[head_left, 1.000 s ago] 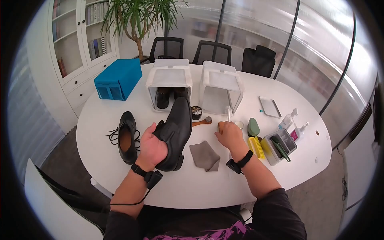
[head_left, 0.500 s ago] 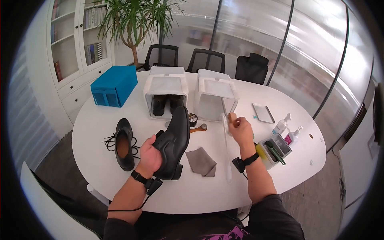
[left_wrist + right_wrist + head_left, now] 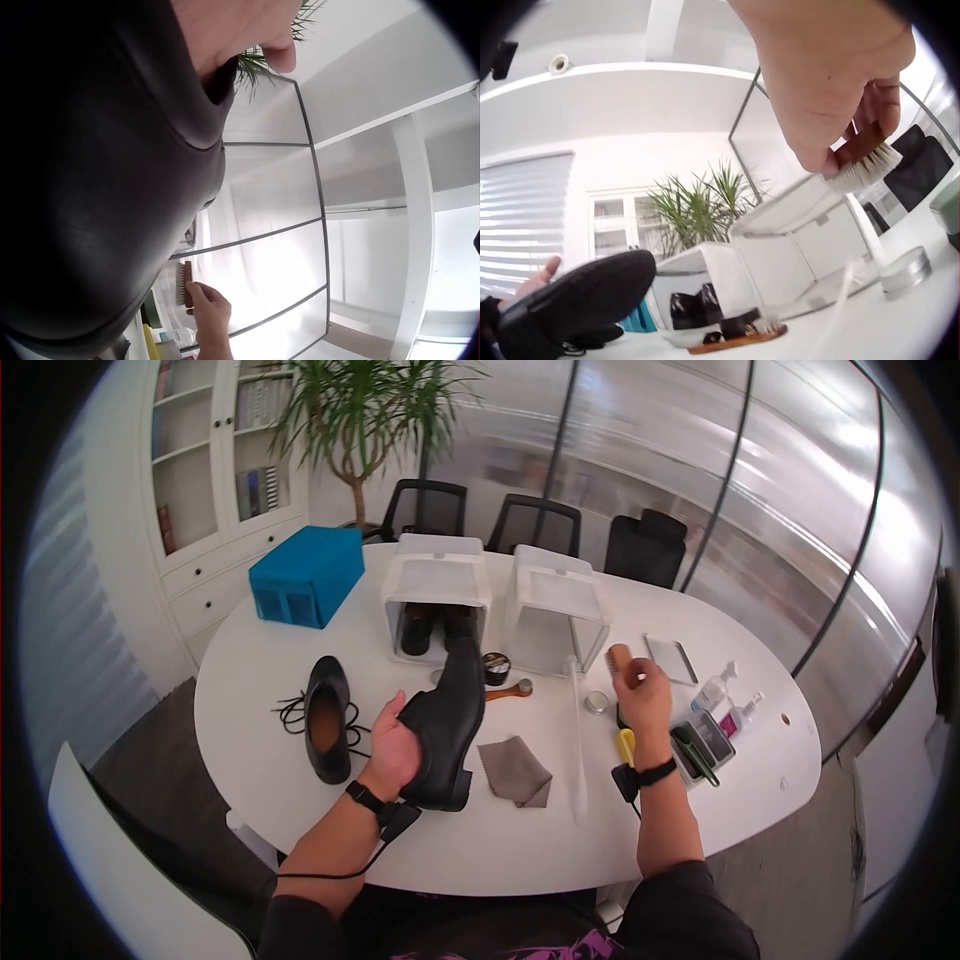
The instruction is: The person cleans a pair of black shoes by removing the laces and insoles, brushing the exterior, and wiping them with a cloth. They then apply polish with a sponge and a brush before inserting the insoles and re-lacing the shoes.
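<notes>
My left hand [image 3: 397, 752] holds a black leather dress shoe [image 3: 445, 725] by its opening; the fingers are hidden inside it and the thumb sticks out. The shoe is raised over the table, toe pointing up and away, and its dark sole shows in the right wrist view. My right hand [image 3: 645, 700] pinches a wooden shoe brush [image 3: 859, 150] with pale bristles, held above the table. The matching shoe [image 3: 327, 720], with loose laces, stands left of my left hand. A grey cloth [image 3: 516, 771] lies between the hands.
Behind stand two white boxes [image 3: 435, 575], one with dark shoes inside, and a blue box [image 3: 307, 575]. A long white-handled brush [image 3: 577, 750], small wooden brush [image 3: 510, 691], polish tin [image 3: 496, 667] and round metal tin [image 3: 596, 702] lie mid-table. A grey caddy [image 3: 712, 735], bottles [image 3: 715, 686] and tray [image 3: 670, 659] are right.
My right hand has moved to the right with the wooden brush, which has turned so its block shows. The round tin now shows. My left hand keeps the shoe in about the same place.
</notes>
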A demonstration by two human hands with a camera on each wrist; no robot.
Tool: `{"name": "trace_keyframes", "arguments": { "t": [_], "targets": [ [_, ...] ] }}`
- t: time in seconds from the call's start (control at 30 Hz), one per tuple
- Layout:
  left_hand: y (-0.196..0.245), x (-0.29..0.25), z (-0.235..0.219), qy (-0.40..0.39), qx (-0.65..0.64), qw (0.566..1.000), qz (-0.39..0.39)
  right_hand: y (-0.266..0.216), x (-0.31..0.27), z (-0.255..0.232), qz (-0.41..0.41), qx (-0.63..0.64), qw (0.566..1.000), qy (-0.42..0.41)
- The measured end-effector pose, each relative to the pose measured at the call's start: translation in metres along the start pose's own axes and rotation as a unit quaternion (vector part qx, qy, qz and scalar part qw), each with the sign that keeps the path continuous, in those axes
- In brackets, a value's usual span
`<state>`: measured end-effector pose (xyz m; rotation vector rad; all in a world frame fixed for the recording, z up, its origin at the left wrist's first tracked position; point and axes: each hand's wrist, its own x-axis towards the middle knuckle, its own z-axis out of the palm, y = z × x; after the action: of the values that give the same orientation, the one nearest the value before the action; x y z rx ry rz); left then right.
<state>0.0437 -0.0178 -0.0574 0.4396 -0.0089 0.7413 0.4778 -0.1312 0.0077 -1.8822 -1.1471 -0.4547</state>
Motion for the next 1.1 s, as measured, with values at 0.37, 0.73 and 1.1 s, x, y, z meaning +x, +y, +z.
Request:
{"name": "trace_keyframes", "arguments": {
  "t": [0.37,0.73,1.1],
  "targets": [
    [-0.016,0.000,0.016,0.013,-0.005,1.000,0.002,-0.203,-0.031,-0.030,-0.219,0.243,0.938,-0.118],
    [-0.014,-0.001,0.024,0.003,0.007,0.999,0.040,-0.189,-0.161,-0.010,-0.342,0.206,0.882,-0.252],
    [-0.029,-0.004,0.027,-0.029,-0.018,0.999,0.039,-0.202,-0.071,0.026,-0.229,0.213,0.935,-0.170]
  ]
}}
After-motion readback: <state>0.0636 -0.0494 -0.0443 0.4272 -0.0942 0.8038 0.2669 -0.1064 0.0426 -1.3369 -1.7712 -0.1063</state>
